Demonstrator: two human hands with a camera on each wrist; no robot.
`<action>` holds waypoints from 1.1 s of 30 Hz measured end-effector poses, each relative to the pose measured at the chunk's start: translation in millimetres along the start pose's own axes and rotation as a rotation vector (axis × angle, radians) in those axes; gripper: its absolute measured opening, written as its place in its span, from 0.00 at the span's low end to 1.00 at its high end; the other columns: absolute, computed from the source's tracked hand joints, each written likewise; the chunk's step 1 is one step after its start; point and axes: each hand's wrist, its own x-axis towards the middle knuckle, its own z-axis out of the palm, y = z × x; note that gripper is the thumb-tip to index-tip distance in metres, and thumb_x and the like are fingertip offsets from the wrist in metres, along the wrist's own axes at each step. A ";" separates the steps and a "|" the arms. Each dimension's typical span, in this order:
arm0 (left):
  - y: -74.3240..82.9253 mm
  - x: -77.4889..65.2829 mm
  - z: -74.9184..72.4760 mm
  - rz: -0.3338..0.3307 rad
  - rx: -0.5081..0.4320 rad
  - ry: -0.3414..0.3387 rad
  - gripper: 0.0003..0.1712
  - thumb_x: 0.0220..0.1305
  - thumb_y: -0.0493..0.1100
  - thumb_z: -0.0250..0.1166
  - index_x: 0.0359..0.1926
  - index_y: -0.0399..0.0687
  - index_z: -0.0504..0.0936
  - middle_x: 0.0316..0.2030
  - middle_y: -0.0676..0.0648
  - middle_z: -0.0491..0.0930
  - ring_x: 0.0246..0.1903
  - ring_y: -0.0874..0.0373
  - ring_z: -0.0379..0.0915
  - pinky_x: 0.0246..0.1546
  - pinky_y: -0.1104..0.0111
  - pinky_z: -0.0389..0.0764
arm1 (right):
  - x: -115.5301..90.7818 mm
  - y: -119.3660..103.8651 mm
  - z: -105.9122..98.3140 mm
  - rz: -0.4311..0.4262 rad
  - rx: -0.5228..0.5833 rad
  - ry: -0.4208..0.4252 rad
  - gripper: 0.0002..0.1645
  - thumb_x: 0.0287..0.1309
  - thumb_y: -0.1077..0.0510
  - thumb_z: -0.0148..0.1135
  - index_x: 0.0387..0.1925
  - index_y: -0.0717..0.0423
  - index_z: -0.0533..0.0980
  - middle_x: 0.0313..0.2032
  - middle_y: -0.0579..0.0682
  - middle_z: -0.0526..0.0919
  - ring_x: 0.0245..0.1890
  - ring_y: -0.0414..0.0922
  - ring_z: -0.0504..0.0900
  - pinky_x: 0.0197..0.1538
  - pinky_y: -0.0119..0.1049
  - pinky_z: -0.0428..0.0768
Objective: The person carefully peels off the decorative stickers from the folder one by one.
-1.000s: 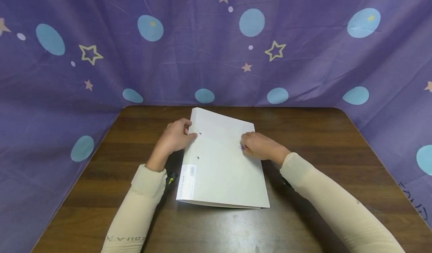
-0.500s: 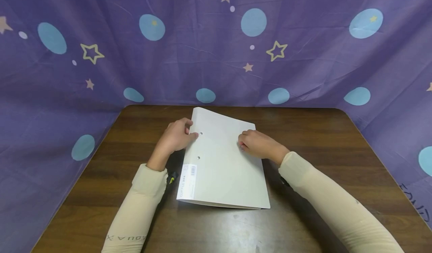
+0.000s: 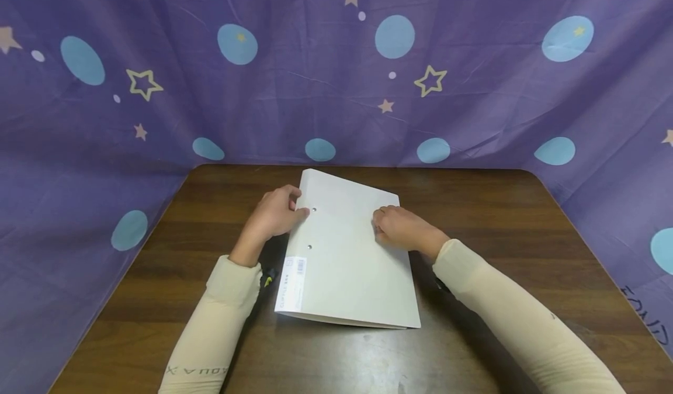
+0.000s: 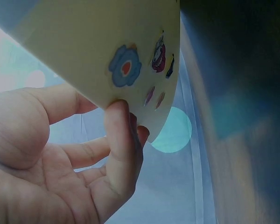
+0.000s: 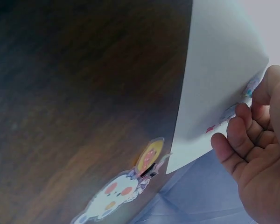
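A white binder [image 3: 349, 265] lies slanted on the table, its lower edge slightly parted. My left hand [image 3: 273, 213] grips its spine edge near the top, thumb on the cover. In the left wrist view, a blue flower sticker [image 4: 126, 65] and several smaller stickers show on the pale surface beside those fingers. My right hand [image 3: 402, 228] is over the upper right of the cover, fingers curled. In the right wrist view its fingertips pinch a small colourful sticker [image 5: 252, 86] at the cover; another sticker [image 5: 222, 117] shows beside it.
A brown wooden table [image 3: 499, 236] bears the binder. A purple curtain [image 3: 336, 78] with stars hangs behind it. In the right wrist view, a white animal sticker [image 5: 113, 195] and a yellow one [image 5: 151, 154] appear in front of the wood; what they rest on is unclear.
My right hand has shifted slightly over the cover, and the purple bit seen at its fingertips is now hidden in the head view. My left hand keeps its hold on the binder.
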 end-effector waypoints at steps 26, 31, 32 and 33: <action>-0.5 0.3 -0.6 -0.001 0.015 0.022 0.30 0.68 0.45 0.67 0.66 0.34 0.74 0.37 0.44 0.75 0.38 0.49 0.71 0.39 0.60 0.76 | -34.0 26.8 -4.8 0.148 0.192 0.074 0.07 0.61 0.63 0.59 0.29 0.55 0.70 0.26 0.47 0.68 0.28 0.43 0.68 0.34 0.38 0.70; 0.1 -0.2 -1.0 -0.004 0.013 0.020 0.29 0.68 0.45 0.67 0.65 0.34 0.74 0.37 0.44 0.74 0.37 0.50 0.71 0.37 0.61 0.76 | -45.2 35.1 -10.1 0.192 0.241 0.017 0.10 0.66 0.63 0.59 0.28 0.54 0.70 0.24 0.46 0.71 0.25 0.41 0.69 0.30 0.36 0.70; 0.2 -0.3 -1.1 -0.007 0.012 0.019 0.29 0.68 0.45 0.67 0.65 0.35 0.75 0.38 0.44 0.74 0.37 0.49 0.71 0.37 0.61 0.77 | -47.1 37.1 -10.8 0.199 0.247 0.000 0.10 0.67 0.63 0.58 0.28 0.54 0.71 0.25 0.45 0.72 0.25 0.41 0.70 0.30 0.36 0.71; 0.4 -0.4 -1.2 -0.009 0.011 0.018 0.29 0.68 0.46 0.67 0.64 0.35 0.75 0.38 0.44 0.74 0.37 0.49 0.71 0.37 0.61 0.77 | -48.9 39.0 -11.5 0.205 0.250 -0.015 0.10 0.68 0.63 0.58 0.28 0.55 0.71 0.25 0.45 0.73 0.25 0.41 0.71 0.30 0.36 0.72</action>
